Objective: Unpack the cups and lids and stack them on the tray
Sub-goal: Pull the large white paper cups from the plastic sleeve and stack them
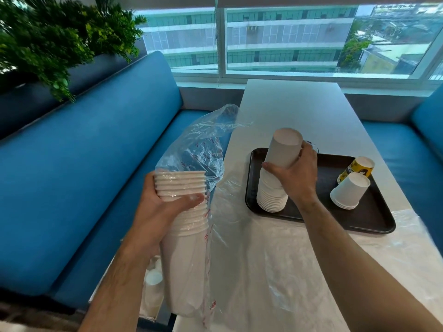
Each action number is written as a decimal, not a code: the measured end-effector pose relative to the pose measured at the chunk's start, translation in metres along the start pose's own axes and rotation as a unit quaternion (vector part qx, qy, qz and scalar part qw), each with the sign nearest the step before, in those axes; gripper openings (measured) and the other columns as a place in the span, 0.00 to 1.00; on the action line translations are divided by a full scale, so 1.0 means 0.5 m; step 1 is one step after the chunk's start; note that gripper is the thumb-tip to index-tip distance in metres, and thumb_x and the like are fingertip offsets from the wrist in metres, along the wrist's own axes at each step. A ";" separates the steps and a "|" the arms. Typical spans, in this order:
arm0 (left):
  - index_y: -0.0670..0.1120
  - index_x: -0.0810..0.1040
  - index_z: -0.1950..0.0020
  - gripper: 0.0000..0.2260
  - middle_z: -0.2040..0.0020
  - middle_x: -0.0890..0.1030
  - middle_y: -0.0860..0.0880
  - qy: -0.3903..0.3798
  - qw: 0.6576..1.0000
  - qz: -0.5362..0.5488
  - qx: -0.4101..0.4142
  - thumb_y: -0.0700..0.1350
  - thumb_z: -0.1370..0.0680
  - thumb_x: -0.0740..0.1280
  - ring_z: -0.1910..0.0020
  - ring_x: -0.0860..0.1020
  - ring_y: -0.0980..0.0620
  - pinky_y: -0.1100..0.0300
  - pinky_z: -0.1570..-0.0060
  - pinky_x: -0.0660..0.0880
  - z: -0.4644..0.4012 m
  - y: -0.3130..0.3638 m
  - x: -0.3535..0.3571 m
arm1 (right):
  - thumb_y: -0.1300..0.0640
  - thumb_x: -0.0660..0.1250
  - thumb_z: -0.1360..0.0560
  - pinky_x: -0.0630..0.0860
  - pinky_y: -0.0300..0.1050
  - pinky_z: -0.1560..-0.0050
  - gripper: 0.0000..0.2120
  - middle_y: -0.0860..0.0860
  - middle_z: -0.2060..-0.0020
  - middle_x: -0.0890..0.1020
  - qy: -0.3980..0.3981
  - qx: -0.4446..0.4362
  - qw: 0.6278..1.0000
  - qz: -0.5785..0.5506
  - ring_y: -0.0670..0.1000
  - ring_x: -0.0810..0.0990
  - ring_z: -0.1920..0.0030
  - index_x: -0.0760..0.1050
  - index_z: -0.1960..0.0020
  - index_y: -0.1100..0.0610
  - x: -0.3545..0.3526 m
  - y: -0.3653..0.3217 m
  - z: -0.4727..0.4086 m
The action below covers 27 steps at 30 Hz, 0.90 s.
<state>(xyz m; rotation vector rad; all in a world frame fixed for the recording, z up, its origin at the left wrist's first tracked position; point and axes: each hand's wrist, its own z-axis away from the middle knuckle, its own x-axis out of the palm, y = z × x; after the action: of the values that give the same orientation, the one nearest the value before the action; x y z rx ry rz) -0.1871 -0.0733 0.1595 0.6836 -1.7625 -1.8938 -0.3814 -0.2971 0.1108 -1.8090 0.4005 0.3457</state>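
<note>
Right now, left hand [165,202] grip curls around a sleeve of nested white cups [184,236], rims up, thumb over the front, clear plastic bag [203,144] still partly around them. Bag has red print, unreadable. Right hand [294,176] grip wraps an inverted cup stack [278,173], leaning left, base on the dark tray [374,219] on the white counter [287,109]. Also on tray: short inverted white stack [348,190] and a yellow-black printed cup [358,169] behind it, lettering illegible. More clear plastic covers the counter's near end.
</note>
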 end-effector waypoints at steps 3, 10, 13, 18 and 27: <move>0.54 0.74 0.37 0.41 0.44 0.84 0.52 -0.001 1.000 -0.008 0.002 0.53 0.49 0.83 0.46 0.84 0.51 0.46 0.41 0.79 0.001 -0.003 -0.002 | 0.45 0.85 0.41 0.69 0.69 0.34 0.48 0.50 0.35 0.70 -0.013 0.043 0.999 0.005 0.47 0.68 0.41 0.64 0.29 0.52 0.016 0.029 0.015; 0.54 0.70 0.34 0.48 0.43 0.83 0.54 0.024 1.000 -0.006 -0.008 0.55 0.51 0.85 0.46 0.83 0.55 0.52 0.42 0.79 0.007 -0.005 0.005 | 0.43 0.84 0.41 0.61 0.65 0.32 0.49 0.51 0.32 0.68 -0.025 0.074 0.997 0.028 0.54 0.70 0.34 0.62 0.28 0.52 0.016 0.027 0.021; 0.53 0.72 0.36 0.46 0.44 0.83 0.56 0.020 1.000 -0.019 -0.010 0.54 0.51 0.87 0.47 0.83 0.57 0.58 0.47 0.78 0.013 -0.002 0.007 | 0.40 0.82 0.39 0.61 0.64 0.33 0.49 0.51 0.30 0.65 0.045 0.045 0.998 0.020 0.56 0.63 0.29 0.61 0.26 0.51 0.008 0.015 0.044; 0.55 0.75 0.39 0.40 0.45 0.84 0.56 0.015 0.999 -0.037 0.012 0.57 0.49 0.83 0.46 0.83 0.56 0.51 0.41 0.78 0.017 -0.006 0.006 | 0.57 0.73 0.29 0.71 0.45 0.42 0.13 0.49 0.44 0.77 0.030 -0.098 0.992 -0.078 0.43 0.73 0.44 0.76 0.46 0.49 -0.011 -0.063 0.089; 0.55 0.75 0.39 0.39 0.49 0.84 0.59 -0.004 0.997 -0.069 0.018 0.54 0.47 0.86 0.51 0.83 0.60 0.57 0.48 0.79 0.033 0.005 0.034 | 0.49 0.72 0.23 0.78 0.52 0.37 0.11 0.47 0.42 0.82 -0.434 -0.094 0.884 -0.144 0.48 0.83 0.44 0.81 0.42 0.47 -0.010 -0.180 0.135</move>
<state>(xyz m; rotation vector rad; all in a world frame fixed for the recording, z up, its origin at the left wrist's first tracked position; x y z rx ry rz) -0.2106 -0.0715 0.1619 0.8318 -1.8008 -1.9598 -0.3483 -0.2093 0.1728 -1.6665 -0.5445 0.9488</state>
